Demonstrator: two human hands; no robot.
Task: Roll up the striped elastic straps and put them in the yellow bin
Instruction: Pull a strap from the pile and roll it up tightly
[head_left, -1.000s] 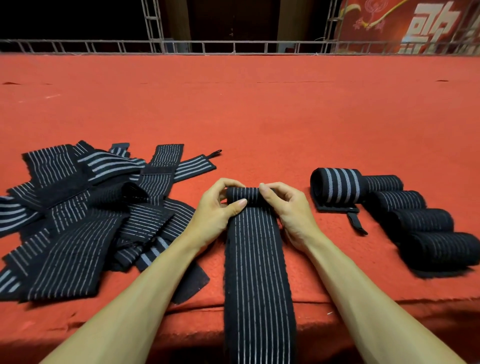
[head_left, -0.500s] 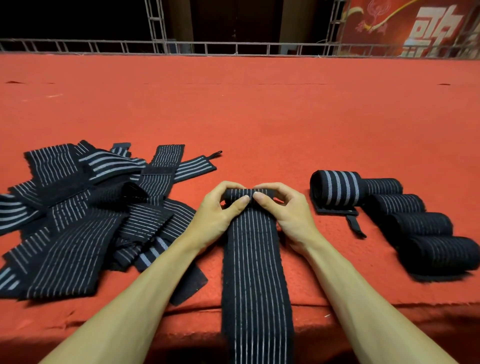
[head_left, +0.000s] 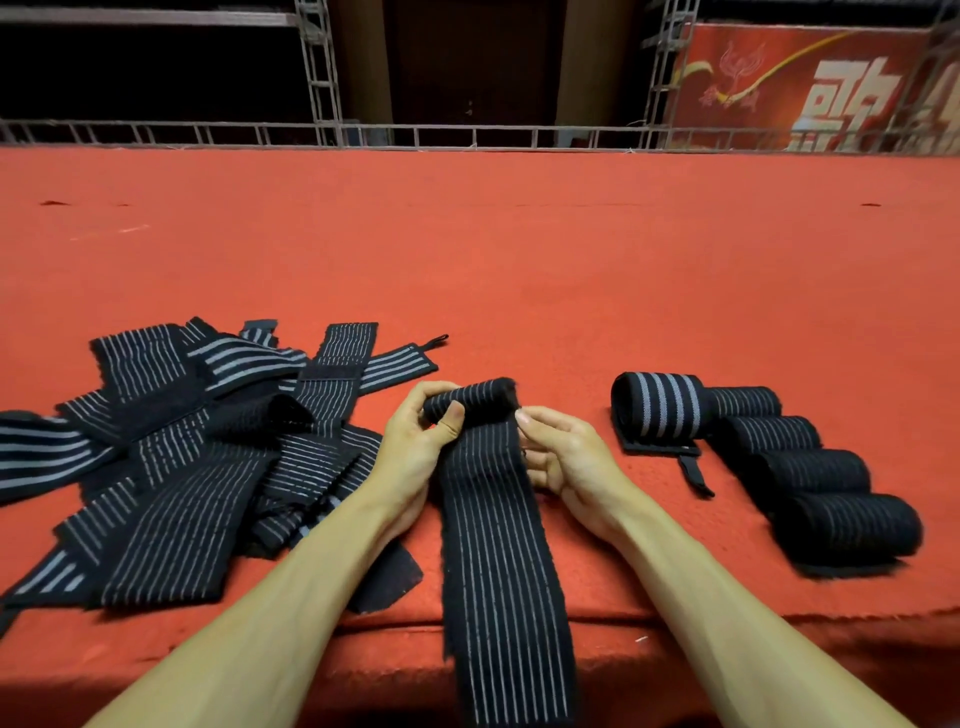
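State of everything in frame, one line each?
Held strap: far end rolled, tail flat, hanging over the table edge.
Left hand: grips the rolled end.
Right hand: at the roll's right end, fingers curled; grip unclear.
Pile: unrolled straps, heaped on the left.
Rolls: five, rolled up, in a row on the right.

White lettering on a red banner (head_left: 753, 78)
It hangs behind the railing's (head_left: 467, 136) right end: large Chinese characters, cut off, not fully legible.
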